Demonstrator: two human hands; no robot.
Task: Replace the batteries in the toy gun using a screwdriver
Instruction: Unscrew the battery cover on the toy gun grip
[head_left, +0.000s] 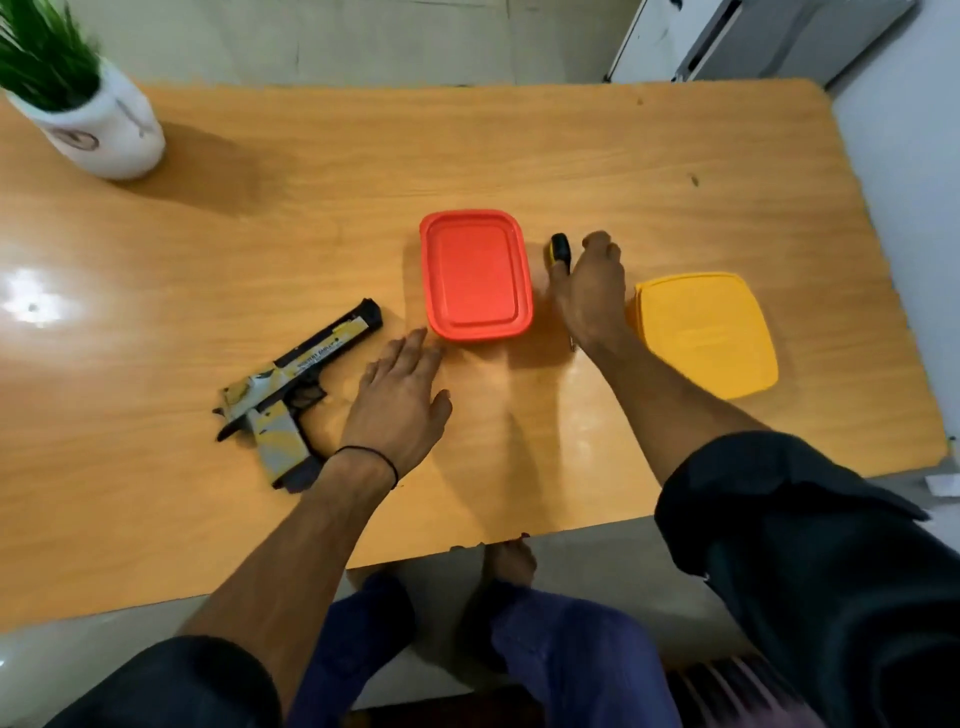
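Yellow, grey and black plastic toy gun (296, 384) lies flat on its side on the orange wood-grain table (519, 145), left of centre, barrel pointing away and to the right, grip toward the near edge. Likely light, stiff, hollow plastic with a smooth skin, so it may slide when pressed; best taken round the grip or pinned at the slide while the screw is worked. Where the battery cover sits can't be seen from here

Left hand (400, 400) just right of the toy gun, fingers straight and spread, holding nothing, whether it touches the table unclear. Right hand (592, 291) curled round the black-and-yellow-handled screwdriver (560, 252), handle end sticking out past the thumb, shaft mostly hidden

Red rectangular lidded plastic box (475, 275) between the hands, yellow rounded lidded plastic box (706, 332) right of the right hand. White plant pot (104, 130) far left corner, well apart. Open table in front of the gun and along the near edge gives working room; the gun's grip sits fairly near that edge, so mind pushing it off
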